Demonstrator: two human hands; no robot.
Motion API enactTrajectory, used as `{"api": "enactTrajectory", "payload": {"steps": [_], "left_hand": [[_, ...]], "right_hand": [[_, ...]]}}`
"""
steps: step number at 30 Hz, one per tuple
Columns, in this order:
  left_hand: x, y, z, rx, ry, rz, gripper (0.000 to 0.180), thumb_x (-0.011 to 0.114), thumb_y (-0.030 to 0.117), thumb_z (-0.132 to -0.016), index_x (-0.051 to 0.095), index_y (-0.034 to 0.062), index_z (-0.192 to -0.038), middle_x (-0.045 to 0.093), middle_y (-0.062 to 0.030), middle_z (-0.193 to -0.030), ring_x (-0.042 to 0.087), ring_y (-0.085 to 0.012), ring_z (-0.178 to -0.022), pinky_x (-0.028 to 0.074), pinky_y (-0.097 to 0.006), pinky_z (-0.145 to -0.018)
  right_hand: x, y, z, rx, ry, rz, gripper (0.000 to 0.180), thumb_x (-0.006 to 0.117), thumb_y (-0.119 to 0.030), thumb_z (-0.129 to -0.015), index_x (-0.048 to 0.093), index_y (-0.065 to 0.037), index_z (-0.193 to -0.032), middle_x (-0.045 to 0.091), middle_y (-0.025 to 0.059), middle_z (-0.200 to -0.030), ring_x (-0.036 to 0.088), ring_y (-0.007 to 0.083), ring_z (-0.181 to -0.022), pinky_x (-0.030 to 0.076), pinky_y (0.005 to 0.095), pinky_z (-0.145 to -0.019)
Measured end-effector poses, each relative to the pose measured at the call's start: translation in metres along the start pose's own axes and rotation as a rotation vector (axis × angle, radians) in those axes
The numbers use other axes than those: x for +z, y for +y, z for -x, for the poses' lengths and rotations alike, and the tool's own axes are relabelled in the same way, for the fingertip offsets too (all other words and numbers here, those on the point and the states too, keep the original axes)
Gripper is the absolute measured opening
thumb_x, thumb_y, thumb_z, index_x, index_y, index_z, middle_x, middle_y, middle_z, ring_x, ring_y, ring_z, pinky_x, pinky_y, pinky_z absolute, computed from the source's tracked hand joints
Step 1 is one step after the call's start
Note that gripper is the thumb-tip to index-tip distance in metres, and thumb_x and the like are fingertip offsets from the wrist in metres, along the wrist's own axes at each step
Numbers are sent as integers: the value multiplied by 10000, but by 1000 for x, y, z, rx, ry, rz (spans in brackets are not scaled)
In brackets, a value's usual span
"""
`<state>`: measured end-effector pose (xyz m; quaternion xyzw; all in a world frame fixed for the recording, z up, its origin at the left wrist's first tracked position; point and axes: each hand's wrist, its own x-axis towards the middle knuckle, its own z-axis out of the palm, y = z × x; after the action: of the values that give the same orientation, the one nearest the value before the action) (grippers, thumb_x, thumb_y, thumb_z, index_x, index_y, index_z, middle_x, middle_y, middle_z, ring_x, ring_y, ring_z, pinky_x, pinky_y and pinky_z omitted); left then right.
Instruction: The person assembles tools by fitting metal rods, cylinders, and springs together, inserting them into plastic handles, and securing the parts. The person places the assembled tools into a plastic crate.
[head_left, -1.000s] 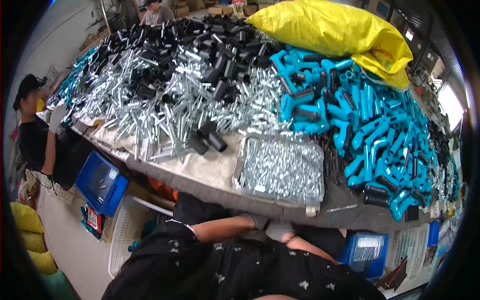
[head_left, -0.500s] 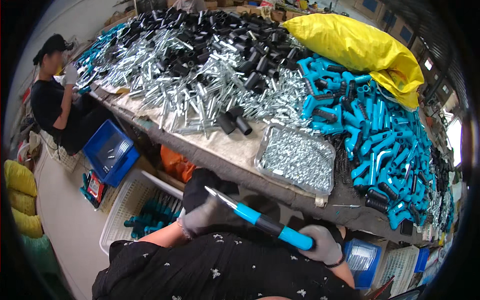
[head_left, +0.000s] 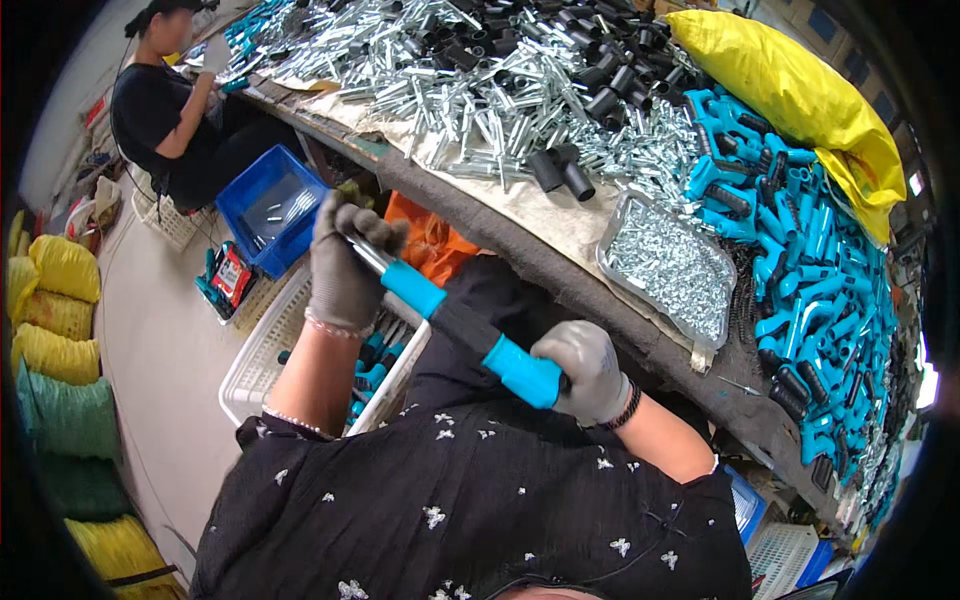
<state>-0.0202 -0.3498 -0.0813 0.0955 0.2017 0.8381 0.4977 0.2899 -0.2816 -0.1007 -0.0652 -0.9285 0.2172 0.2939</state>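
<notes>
I hold a tool with a teal-and-black body and a silver metal shaft at a slant above my lap. My gloved left hand is closed around the metal end, so its tip is hidden. At the lower right end, my gloved right hand grips the teal butt. Beneath my left forearm stands a white basket with similar teal-and-black pieces inside. A clear tray of small metal parts rests at the near edge of the table, beyond my right hand.
Heaped on the table are silver metal rods, black tubes and teal handles. A yellow sack lies behind them. At left, a blue bin stands near a seated co-worker. Several sacks line the floor.
My left hand has moved up and left and closed over the tool's metal end, which showed bare before. My right hand and the tool have risen leftward. The view has shifted.
</notes>
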Motion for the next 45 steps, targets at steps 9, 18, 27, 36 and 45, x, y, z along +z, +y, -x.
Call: {"api": "enactTrajectory", "payload": {"steps": [9,18,27,36,45], "left_hand": [[-16,-32,59,-285,-5,-139,438,600,477,-977,583,77,-1154,628,-28,-965,617,-211,-965,486,-425,-975],[-230,82,46,-229,333,-1793,410,674,219,-842,580,-15,-1165,681,-171,-973,669,-286,-880,524,-409,-805],[-326,18,6,-882,-60,-2453,422,507,177,-905,577,20,-1290,652,-272,-1204,628,-383,-1163,514,-460,-967],[-350,-46,19,-890,-217,-2280,649,490,495,-965,457,60,-1445,573,-268,-1343,550,-426,-1242,425,-481,-1070],[-166,12,-48,-465,-318,-2193,384,539,322,-987,700,-24,-1033,699,-246,-955,691,-363,-868,515,-437,-789]], "right_hand": [[65,-15,-61,111,-118,-212,517,849,-294,-756,586,2,-1088,627,217,-1045,624,388,-953,506,429,-851],[-4,27,46,703,-51,-40,330,688,-133,-890,607,24,-1169,650,166,-1112,629,283,-1062,502,373,-910],[11,3,100,1005,118,-217,241,629,-36,-899,622,16,-1133,656,97,-1052,624,185,-979,481,302,-889],[-16,-14,98,940,78,-114,237,668,-132,-899,647,-23,-1108,685,148,-1054,668,283,-976,525,368,-840],[-126,-4,143,933,995,236,128,654,-61,-894,689,1,-1001,712,103,-931,665,184,-861,514,311,-799]]}}
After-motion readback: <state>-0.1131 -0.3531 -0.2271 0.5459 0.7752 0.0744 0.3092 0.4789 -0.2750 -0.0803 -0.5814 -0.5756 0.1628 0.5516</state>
